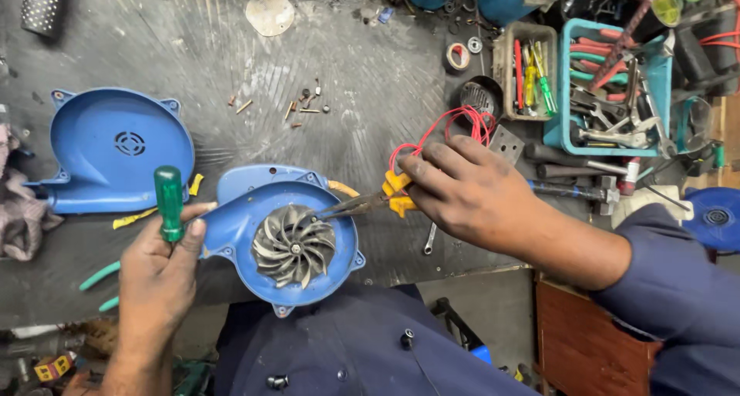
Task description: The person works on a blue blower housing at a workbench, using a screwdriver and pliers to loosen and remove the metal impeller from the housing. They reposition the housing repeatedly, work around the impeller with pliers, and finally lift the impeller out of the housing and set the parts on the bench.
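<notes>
A blue blower housing point(239, 219) lies open on the dark workbench, with a grey metal impeller point(294, 247) in its middle. My right hand point(462, 192) grips yellow-handled pliers point(366, 202), whose jaws reach onto the upper edge of the impeller. My left hand point(158, 276) holds a green-handled screwdriver point(168, 203) upright, with the thumb resting against the left side of the housing. The screwdriver's shaft is hidden behind the hand.
The blue housing cover point(116, 149) lies to the left. Loose screws point(297, 103) sit behind the housing. Red wires point(455, 126) loop beside my right hand. Trays of tools point(613, 87), a tape roll point(458, 56) and a small wrench point(429, 240) fill the right side.
</notes>
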`<state>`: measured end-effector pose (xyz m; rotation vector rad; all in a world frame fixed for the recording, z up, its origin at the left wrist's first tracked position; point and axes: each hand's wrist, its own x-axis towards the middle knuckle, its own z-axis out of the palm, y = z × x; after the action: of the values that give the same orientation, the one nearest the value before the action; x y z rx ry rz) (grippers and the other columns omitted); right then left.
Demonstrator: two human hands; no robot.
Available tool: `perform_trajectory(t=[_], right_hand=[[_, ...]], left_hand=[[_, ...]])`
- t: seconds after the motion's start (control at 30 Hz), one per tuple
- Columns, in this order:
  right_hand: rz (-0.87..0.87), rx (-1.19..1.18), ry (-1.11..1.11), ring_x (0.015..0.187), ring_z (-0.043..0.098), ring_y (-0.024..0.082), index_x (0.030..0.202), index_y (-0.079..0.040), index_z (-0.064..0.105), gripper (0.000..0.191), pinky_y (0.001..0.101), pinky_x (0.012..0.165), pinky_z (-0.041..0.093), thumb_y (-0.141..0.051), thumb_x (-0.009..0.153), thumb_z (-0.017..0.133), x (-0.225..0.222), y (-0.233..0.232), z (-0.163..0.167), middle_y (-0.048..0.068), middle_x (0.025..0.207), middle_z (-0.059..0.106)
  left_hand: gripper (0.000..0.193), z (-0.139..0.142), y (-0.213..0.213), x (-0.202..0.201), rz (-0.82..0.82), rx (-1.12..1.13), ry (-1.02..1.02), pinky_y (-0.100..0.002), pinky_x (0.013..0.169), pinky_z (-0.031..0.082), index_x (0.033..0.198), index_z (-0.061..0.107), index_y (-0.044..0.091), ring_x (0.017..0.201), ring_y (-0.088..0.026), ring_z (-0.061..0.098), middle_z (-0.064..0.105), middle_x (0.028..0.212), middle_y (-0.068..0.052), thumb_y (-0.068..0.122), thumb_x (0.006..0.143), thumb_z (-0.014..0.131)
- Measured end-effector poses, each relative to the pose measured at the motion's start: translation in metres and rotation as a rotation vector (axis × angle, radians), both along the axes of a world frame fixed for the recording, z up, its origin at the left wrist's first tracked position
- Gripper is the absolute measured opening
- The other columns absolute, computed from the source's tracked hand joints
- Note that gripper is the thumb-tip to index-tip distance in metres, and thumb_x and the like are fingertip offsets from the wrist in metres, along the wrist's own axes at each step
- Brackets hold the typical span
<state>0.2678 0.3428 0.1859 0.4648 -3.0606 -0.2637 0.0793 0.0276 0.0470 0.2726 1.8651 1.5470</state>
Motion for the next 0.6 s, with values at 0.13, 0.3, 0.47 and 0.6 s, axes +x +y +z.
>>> perform_trajectory(t=[0.13, 0.3, 0.47, 0.6], right_hand=[[0.049, 0.051, -0.049, 0.107, 0.062, 0.025, 0.094, -0.008, 0.077, 0.024, 0.0421, 0.09, 0.049, -0.025, 0.077, 0.072, -0.01, 0.004, 0.007, 0.007, 0.124, 0.064], [0.067, 0.085, -0.117, 0.105, 0.062, 0.026, 0.101, -0.004, 0.077, 0.033, 0.0401, 0.084, 0.05, -0.024, 0.075, 0.071, -0.024, 0.002, 0.007, 0.008, 0.121, 0.064], [0.018, 0.066, -0.162, 0.105, 0.063, 0.028, 0.105, -0.002, 0.076, 0.037, 0.0402, 0.083, 0.052, -0.025, 0.075, 0.072, -0.027, -0.007, 0.002, 0.008, 0.118, 0.064], [0.039, 0.019, -0.148, 0.097, 0.062, 0.024, 0.098, -0.006, 0.076, 0.029, 0.0389, 0.077, 0.05, -0.025, 0.077, 0.074, -0.026, 0.002, -0.01, 0.003, 0.116, 0.064]], left_hand=[[0.029, -0.003, -0.002, -0.005, -0.043, -0.032, 0.023, -0.019, 0.061, 0.034, 0.127, 0.07, 0.003, 0.071, -0.002, 0.042, 0.054, 0.081, 0.008, 0.016, 0.102, 0.063], [0.028, -0.005, -0.005, -0.012, -0.083, -0.156, 0.025, -0.021, 0.059, 0.037, 0.124, 0.071, 0.005, 0.067, -0.003, 0.044, 0.054, 0.075, 0.005, 0.018, 0.101, 0.063], [0.028, -0.004, -0.006, -0.014, -0.1, -0.123, -0.016, -0.022, 0.063, 0.04, 0.124, 0.071, 0.004, 0.071, -0.005, 0.047, 0.057, 0.079, 0.003, 0.018, 0.102, 0.063], [0.026, 0.002, -0.006, -0.012, -0.121, -0.05, 0.047, -0.022, 0.075, 0.047, 0.124, 0.068, 0.002, 0.083, -0.005, 0.055, 0.067, 0.095, 0.002, 0.017, 0.104, 0.06]])
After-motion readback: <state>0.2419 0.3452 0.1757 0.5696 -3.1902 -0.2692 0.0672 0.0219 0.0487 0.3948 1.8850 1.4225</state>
